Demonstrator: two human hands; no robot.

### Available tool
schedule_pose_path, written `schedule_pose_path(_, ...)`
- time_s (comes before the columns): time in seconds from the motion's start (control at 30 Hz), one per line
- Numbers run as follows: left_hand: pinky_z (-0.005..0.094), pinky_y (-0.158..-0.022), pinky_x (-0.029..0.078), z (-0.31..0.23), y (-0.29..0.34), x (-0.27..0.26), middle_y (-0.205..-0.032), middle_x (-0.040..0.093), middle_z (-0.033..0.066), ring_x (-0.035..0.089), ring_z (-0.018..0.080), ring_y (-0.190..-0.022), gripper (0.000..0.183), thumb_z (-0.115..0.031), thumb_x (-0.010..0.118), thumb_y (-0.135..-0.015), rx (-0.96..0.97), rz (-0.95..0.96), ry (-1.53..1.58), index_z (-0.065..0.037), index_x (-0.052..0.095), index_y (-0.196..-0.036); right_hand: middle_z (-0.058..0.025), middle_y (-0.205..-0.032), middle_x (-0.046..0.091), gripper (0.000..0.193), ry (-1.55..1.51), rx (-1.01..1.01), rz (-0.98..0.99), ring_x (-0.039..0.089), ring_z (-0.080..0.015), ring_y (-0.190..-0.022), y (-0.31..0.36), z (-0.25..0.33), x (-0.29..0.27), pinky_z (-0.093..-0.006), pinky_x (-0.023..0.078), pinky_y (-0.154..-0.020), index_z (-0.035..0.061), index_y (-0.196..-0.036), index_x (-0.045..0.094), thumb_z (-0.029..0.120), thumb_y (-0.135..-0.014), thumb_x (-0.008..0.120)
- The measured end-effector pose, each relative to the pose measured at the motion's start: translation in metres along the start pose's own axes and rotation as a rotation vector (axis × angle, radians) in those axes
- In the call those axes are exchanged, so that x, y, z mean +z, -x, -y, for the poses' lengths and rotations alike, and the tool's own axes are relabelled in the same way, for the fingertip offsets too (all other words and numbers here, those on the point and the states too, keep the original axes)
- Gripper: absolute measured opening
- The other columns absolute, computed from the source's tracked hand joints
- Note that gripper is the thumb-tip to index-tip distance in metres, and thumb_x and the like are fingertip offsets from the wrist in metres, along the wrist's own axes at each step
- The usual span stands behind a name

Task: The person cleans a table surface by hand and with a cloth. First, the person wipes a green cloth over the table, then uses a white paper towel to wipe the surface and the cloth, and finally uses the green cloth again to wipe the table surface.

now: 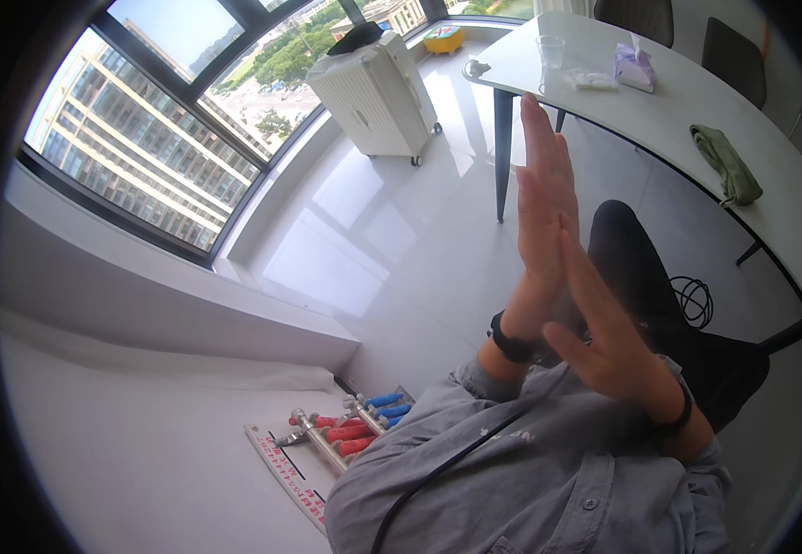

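Note:
My left hand is raised with its fingers straight and pointing up, seen nearly edge-on; it holds nothing. A black watch sits on that wrist. My right hand is tilted below and to the right of it, fingers stretched and thumb apart, also with nothing in it. Its fingertips overlap the heel of the left hand in the picture; I cannot tell whether they touch. Around the right wrist is a dark band. A black cable runs over my grey shirt.
A white table at the upper right bears a clear cup, a purple tissue pack and a green cloth. A white suitcase stands by the window. Pipe manifolds with red and blue parts are at lower left.

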State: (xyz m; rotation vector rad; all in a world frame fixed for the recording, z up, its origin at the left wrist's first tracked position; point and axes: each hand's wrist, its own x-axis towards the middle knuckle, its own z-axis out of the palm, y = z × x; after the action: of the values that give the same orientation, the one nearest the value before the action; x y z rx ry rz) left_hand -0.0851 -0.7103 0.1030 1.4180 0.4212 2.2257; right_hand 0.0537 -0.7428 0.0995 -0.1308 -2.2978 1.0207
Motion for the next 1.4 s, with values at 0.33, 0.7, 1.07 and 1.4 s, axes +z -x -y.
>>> schedule_pose_path(0.33,0.0458,-0.12,-0.003,-0.008,0.016,0.022,-0.162,-0.014,0.015,-0.013,0.0292,-0.15,0.089,-0.066,0.016,-0.096,0.158,0.205,-0.289,-0.004,-0.011,-0.153,-0.0318,-0.156,0.013,0.089,0.07,-0.065,-0.1,0.018,-0.044,-0.146,0.006,-0.009,-0.009,-0.0448,0.022,-0.117,-0.0082,-0.152,0.008,0.04,-0.096,0.057)
schedule_pose_path(0.7,0.0464,-0.119,0.002,-0.003,0.032,0.069,-0.161,-0.004,0.0242,-0.005,0.0372,-0.15,0.091,-0.057,0.033,-0.096,-0.033,0.507,-0.064,0.007,0.001,-0.152,-0.0203,-0.162,0.005,0.079,0.185,-0.171,-0.725,0.01,-0.0351,-0.149,0.005,-0.02,-0.03,-0.0501,0.012,-0.12,-0.0009,-0.154,0.001,0.051,-0.101,0.027)
schedule_pose_path(1.07,0.0419,-0.111,0.033,-0.001,0.051,0.085,-0.151,0.033,0.0291,0.038,0.0411,-0.138,0.064,-0.026,0.055,-0.095,-0.109,0.668,-0.001,0.007,0.034,-0.145,-0.0172,-0.162,0.007,0.068,0.425,-0.112,-1.081,0.008,-0.029,-0.15,0.008,0.01,-0.101,-0.0445,0.008,-0.122,-0.0004,-0.154,0.004,0.043,-0.105,0.02)
schedule_pose_path(1.4,0.0376,-0.117,0.023,0.001,0.052,0.08,-0.157,0.024,0.0234,0.026,0.0332,-0.146,0.067,-0.021,0.052,-0.096,-0.232,0.709,0.106,0.004,0.022,-0.151,-0.0183,-0.161,0.009,0.066,0.335,-0.037,-1.025,0.008,-0.0285,-0.15,-0.004,0.01,-0.074,-0.0427,0.008,-0.122,-0.0034,-0.153,0.008,0.041,-0.105,0.02)
